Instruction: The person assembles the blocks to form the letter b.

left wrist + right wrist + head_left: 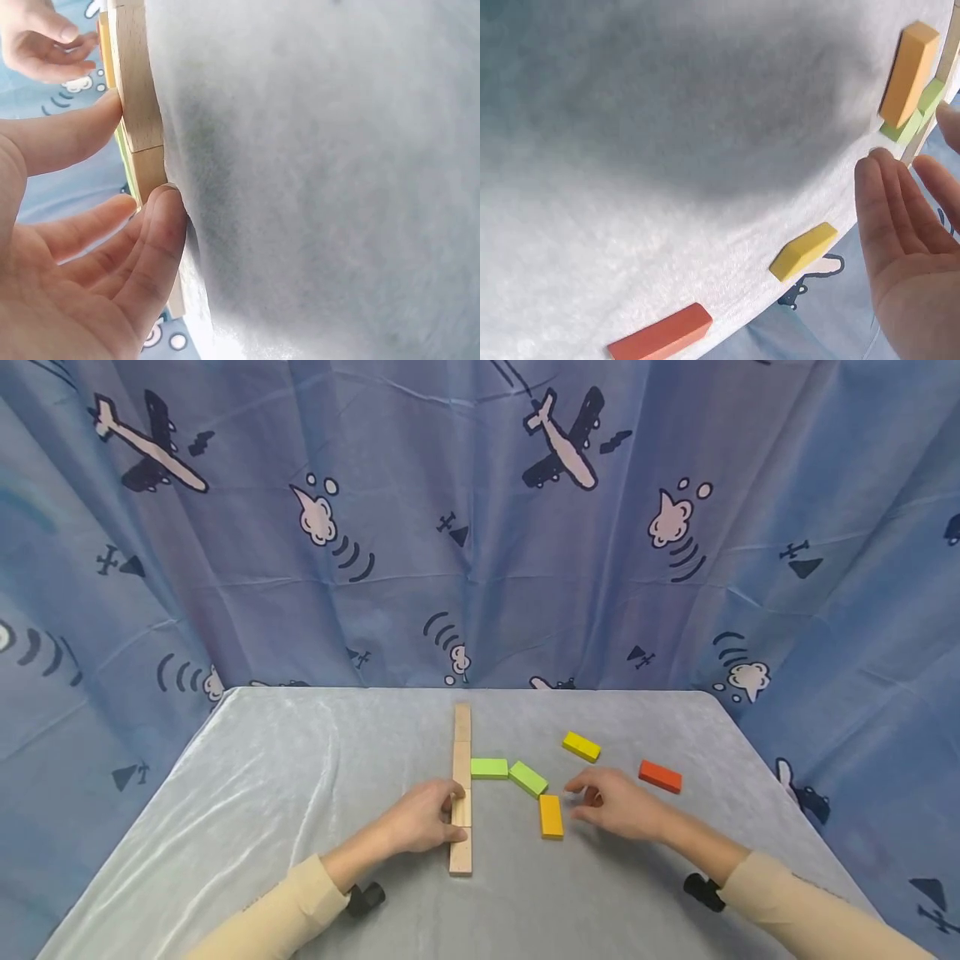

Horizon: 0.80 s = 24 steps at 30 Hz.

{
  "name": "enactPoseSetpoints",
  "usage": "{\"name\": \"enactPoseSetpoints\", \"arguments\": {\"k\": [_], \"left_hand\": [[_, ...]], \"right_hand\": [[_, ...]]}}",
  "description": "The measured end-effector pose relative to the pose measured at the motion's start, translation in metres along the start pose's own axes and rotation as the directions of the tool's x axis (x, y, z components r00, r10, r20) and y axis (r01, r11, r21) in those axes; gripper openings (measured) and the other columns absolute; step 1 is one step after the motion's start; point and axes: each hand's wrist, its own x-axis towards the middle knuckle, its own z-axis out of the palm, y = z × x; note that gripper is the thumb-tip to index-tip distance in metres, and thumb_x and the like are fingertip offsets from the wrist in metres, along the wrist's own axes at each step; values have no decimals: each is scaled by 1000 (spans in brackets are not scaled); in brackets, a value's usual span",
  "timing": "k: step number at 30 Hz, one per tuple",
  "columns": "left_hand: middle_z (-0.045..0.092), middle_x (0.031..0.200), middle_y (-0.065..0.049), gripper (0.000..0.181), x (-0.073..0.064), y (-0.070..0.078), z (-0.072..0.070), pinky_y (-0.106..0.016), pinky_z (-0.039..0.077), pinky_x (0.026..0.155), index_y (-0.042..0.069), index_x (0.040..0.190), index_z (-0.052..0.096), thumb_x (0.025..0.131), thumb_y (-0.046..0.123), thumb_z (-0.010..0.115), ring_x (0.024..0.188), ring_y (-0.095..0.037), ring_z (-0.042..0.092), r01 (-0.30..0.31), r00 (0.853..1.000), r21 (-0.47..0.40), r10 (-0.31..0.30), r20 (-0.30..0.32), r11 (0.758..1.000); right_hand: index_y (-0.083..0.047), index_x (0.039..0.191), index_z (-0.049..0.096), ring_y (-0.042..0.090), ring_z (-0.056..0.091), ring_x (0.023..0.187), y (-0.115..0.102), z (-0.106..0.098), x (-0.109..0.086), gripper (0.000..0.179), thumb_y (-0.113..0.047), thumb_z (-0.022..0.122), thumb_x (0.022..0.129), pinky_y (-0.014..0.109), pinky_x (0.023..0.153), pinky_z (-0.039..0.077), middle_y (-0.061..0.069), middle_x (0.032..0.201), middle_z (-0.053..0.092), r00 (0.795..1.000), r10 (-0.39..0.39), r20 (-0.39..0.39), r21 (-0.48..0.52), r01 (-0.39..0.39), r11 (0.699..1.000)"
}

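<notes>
Several plain wooden blocks (462,752) lie end to end in a straight row. My left hand (426,816) is at the near half of that row, thumb and fingertips touching the wood (136,82) at spots spread along it. Two light green blocks, one straight (489,768) and one slanted (528,778), run rightward from the row. An orange block (551,817) lies by the slanted one's near end. Just right of the orange block hovers my right hand (618,803), thumb and fingers apart with nothing between them. The right wrist view shows its fingers extended (900,217).
A yellow block (581,747) lies farther back, beyond the right hand. To its right is a red block (660,776). All rest on a table with a pale grey cloth (360,735). Behind the table's far edge hangs a blue airplane-print curtain (405,527).
</notes>
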Motion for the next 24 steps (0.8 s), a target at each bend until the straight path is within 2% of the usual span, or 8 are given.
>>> {"name": "enactPoseSetpoints", "arguments": {"k": [5, 9, 14, 18, 24], "left_hand": [[62, 102, -9, 54, 1, -1, 0, -39, 50, 76, 0, 126, 61, 81, 18, 87, 88, -20, 57, 4, 1000, -3, -4, 2, 1000], [61, 101, -8, 54, 0, -1, 0, -38, 49, 75, 0, 126, 61, 81, 18, 87, 87, -19, 56, 7, 1000, -7, -7, 7, 1000], [61, 101, -8, 54, -1, 0, -1, -37, 49, 74, 0, 126, 61, 81, 18, 87, 86, -18, 55, 3, 1000, -13, -3, 11, 1000], [60, 100, -7, 54, -1, 0, -1, -36, 48, 73, 0, 126, 61, 81, 17, 87, 85, -18, 54, 2, 1000, -10, -2, 6, 1000], [60, 100, -7, 54, 0, -1, -1, -36, 48, 73, 1, 127, 61, 82, 18, 86, 85, -17, 54, 5, 1000, -5, -5, 2, 1000]], "right_hand": [[-5, 119, 71, 13, 60, 89, 0, -6, 8, 30, -18, 75, 93, 34, 78, 53, 3, 107, 70, 999, 46, -17, -36, -47, 998], [-4, 120, 71, 19, 61, 96, 3, -13, 13, 30, -19, 74, 94, 41, 84, 53, 7, 112, 69, 996, 73, -49, -61, -76, 995], [3, 121, 69, 28, 63, 100, 12, -23, 22, 31, -13, 71, 95, 49, 88, 53, 16, 115, 69, 991, 44, -129, -29, -48, 998], [5, 122, 68, 32, 65, 102, 19, -29, 32, 31, -11, 70, 95, 50, 89, 53, 19, 117, 68, 979, 42, -199, 4, -42, 999], [3, 125, 67, 38, 61, 112, 28, -32, 48, 33, -14, 69, 96, 53, 96, 50, 19, 122, 66, 966, 115, -231, 30, -111, 993]]}}
